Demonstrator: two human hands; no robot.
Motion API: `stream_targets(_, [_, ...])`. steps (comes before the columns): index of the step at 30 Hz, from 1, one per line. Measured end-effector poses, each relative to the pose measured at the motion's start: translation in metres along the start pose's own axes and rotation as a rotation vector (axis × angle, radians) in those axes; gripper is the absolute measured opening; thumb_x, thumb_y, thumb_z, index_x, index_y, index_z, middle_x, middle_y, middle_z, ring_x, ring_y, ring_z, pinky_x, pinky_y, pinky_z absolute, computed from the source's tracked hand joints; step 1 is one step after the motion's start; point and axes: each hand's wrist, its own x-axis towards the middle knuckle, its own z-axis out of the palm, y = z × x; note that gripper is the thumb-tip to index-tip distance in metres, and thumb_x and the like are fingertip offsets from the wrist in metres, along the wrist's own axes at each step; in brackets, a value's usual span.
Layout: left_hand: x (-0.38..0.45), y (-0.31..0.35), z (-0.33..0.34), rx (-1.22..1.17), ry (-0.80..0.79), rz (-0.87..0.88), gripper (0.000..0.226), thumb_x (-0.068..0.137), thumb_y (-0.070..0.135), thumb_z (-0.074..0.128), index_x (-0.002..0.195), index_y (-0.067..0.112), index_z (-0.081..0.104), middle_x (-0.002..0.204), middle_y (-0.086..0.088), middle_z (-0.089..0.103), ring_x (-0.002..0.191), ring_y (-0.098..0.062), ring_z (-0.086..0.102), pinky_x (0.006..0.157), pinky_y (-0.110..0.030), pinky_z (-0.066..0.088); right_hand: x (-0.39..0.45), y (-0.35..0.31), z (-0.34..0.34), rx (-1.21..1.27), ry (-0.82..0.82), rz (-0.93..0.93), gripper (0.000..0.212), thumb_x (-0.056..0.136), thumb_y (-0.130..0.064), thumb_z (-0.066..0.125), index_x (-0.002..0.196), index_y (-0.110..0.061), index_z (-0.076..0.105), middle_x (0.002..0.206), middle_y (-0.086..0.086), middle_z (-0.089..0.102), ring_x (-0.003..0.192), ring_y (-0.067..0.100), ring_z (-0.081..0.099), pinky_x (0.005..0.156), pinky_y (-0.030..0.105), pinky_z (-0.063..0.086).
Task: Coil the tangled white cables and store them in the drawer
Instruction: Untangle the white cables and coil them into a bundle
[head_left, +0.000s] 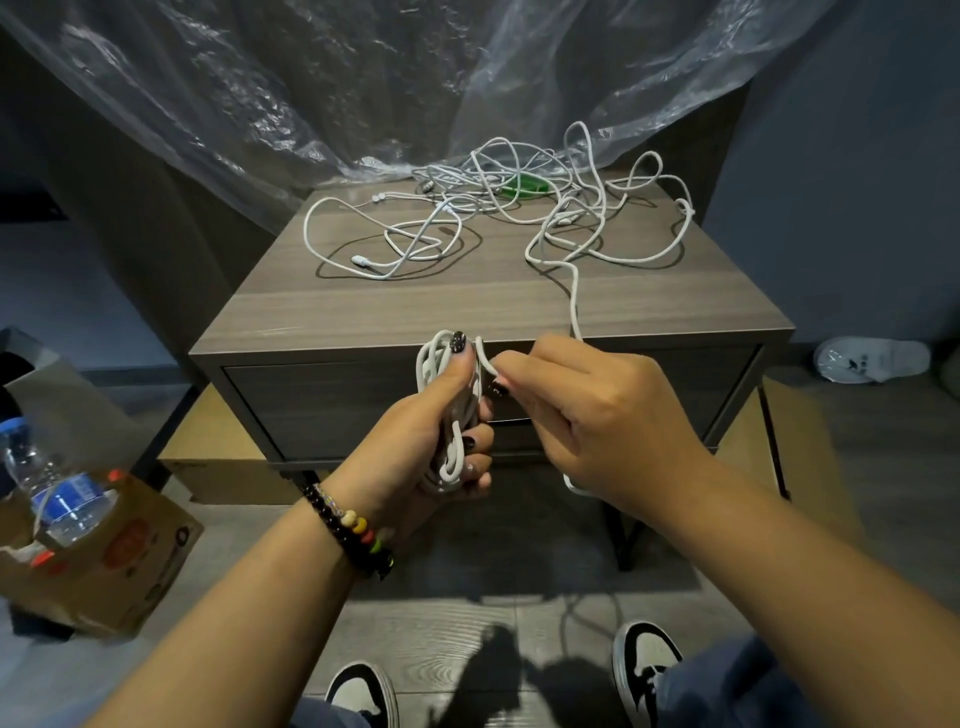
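We see two hands in front of one closed drawer (332, 405). Our left hand (415, 436) has its fingers curled round one coiled bundle (447, 410) of white cable, thumb pressing the loops at the top. Our right hand (587, 410) pinches a single strand (485, 358) just beside that thumb; the same cable runs up over the front edge of the desk (395, 306) to a loose tangle (597, 208) on the right of the top. A second, smaller tangle (400, 239) lies on the left; how many separate cables there are we cannot tell. One green object (524, 185) sits under the far loops. One water bottle (57, 488) stands in one cardboard box (124, 566) on the floor at left.
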Motion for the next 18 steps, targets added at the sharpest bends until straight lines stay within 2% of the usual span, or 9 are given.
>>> stream_targets(4, [-0.002,0.001,0.000,-0.021,0.012,-0.032,0.052,0.081,0.065,0.045,0.071,0.014,0.053,0.058,-0.003,0.037,0.042,-0.013,0.037,0.045,-0.024,0.041,0.001,-0.005,-0.002,-0.055,-0.052,-0.053,0.015,0.093,-0.010,0.056,0.095,-0.009,0.071,0.072,0.004,0.056,0.051,0.025,0.048,0.038,0.034,0.040])
stream_targets(6, [-0.002,0.000,0.000,0.004,0.035,-0.016,0.050,0.082,0.063,0.047,0.073,0.015,0.055,0.060,-0.004,0.040,0.043,-0.014,0.039,0.044,-0.024,0.042,0.002,-0.009,-0.004,-0.084,-0.076,-0.087,0.016,0.094,-0.011,0.055,0.092,-0.010,0.071,0.070,0.002,0.055,0.050,0.021,0.045,0.039,0.028,0.033])
stream_targets(8, [-0.002,0.000,0.000,0.046,0.040,-0.010,0.044,0.079,0.060,0.052,0.080,0.016,0.055,0.061,-0.003,0.044,0.045,-0.015,0.041,0.046,-0.025,0.043,0.003,-0.012,-0.005,-0.104,-0.098,-0.123,0.014,0.091,-0.009,0.057,0.090,-0.010,0.071,0.069,0.001,0.054,0.050,0.018,0.043,0.043,0.025,0.025])
stream_targets(10, [-0.002,-0.001,-0.001,0.081,0.049,-0.025,0.040,0.073,0.055,0.058,0.080,0.016,0.056,0.060,-0.002,0.046,0.047,-0.016,0.043,0.049,-0.027,0.045,0.003,-0.013,-0.005,-0.125,-0.115,-0.140,0.011,0.086,-0.007,0.060,0.089,-0.010,0.071,0.069,0.001,0.054,0.050,0.017,0.045,0.046,0.025,0.021])
stream_targets(13, [0.001,-0.003,0.000,0.096,0.076,-0.016,0.033,0.085,0.044,0.055,0.066,0.018,0.056,0.056,-0.001,0.046,0.047,-0.016,0.044,0.050,-0.026,0.044,0.002,-0.015,-0.004,-0.132,-0.135,-0.142,0.008,0.085,-0.009,0.063,0.088,-0.010,0.070,0.071,0.001,0.056,0.050,0.019,0.047,0.045,0.025,0.022])
stream_targets(16, [0.007,-0.005,0.001,0.098,0.118,0.048,0.028,0.091,0.036,0.051,0.073,0.016,0.058,0.056,0.000,0.048,0.050,-0.014,0.049,0.048,-0.024,0.042,0.002,-0.019,-0.002,-0.092,-0.157,-0.087,0.019,0.092,-0.017,0.053,0.087,-0.010,0.070,0.072,0.002,0.057,0.050,0.020,0.048,0.044,0.025,0.025])
stream_targets(18, [0.012,-0.005,-0.002,0.086,0.176,0.083,0.030,0.091,0.035,0.051,0.074,0.011,0.060,0.054,-0.003,0.051,0.048,-0.016,0.051,0.047,-0.024,0.042,0.000,-0.021,-0.002,-0.007,-0.209,-0.012,0.023,0.093,-0.021,0.049,0.091,-0.010,0.069,0.074,0.002,0.057,0.052,0.022,0.049,0.042,0.028,0.034])
